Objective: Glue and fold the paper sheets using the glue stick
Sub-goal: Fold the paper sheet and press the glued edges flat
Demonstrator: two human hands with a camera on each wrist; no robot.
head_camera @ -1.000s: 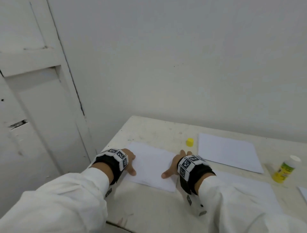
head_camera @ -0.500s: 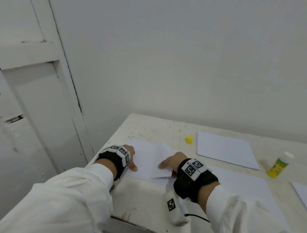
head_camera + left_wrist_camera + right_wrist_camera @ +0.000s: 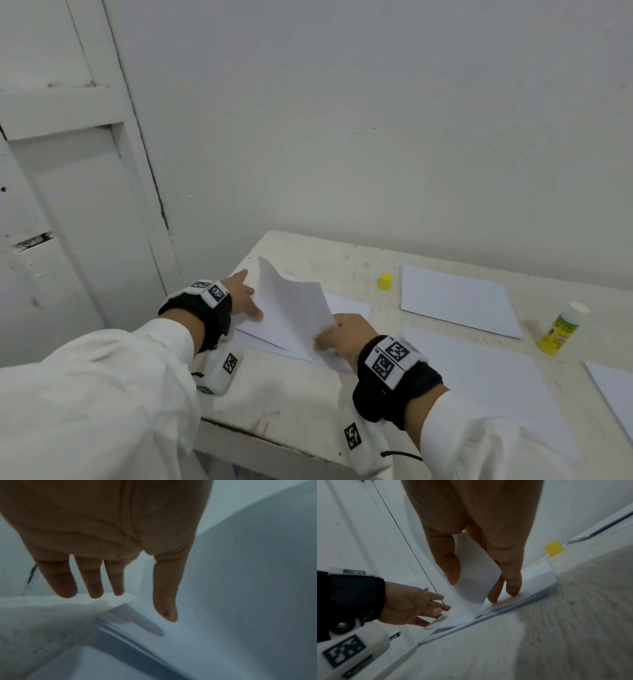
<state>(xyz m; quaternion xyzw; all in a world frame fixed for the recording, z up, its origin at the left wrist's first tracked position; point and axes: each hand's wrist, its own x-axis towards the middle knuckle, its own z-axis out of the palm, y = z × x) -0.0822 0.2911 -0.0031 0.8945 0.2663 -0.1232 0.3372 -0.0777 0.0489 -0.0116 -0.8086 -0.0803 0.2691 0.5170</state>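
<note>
A white folded paper stack (image 3: pixel 346 305) lies at the table's left end. My right hand (image 3: pixel 325 337) pinches the near right corner of the top sheet (image 3: pixel 291 308) and holds it raised and curled toward the left. The right wrist view shows the thumb (image 3: pixel 448 566) and fingers (image 3: pixel 510 566) gripping that sheet (image 3: pixel 474 574). My left hand (image 3: pixel 251 306) rests with straight fingers on the stack's left edge, seen too in the left wrist view (image 3: pixel 130 593). The uncapped glue stick (image 3: pixel 561 329) stands far right, and its yellow cap (image 3: pixel 385 281) lies behind the stack.
The pale table (image 3: pixel 301 394) abuts a white wall, with a door (image 3: pixel 68 240) to the left. One white sheet (image 3: pixel 455 301) lies at the back, another sheet (image 3: pixel 479 377) lies under my right forearm, and a third sheet (image 3: pixel 613 387) shows at the right edge.
Both hands lay flat on the paper a second ago. Since then my right hand has taken hold of the top sheet's corner and lifted it up toward the left. The left hand has stayed put.
</note>
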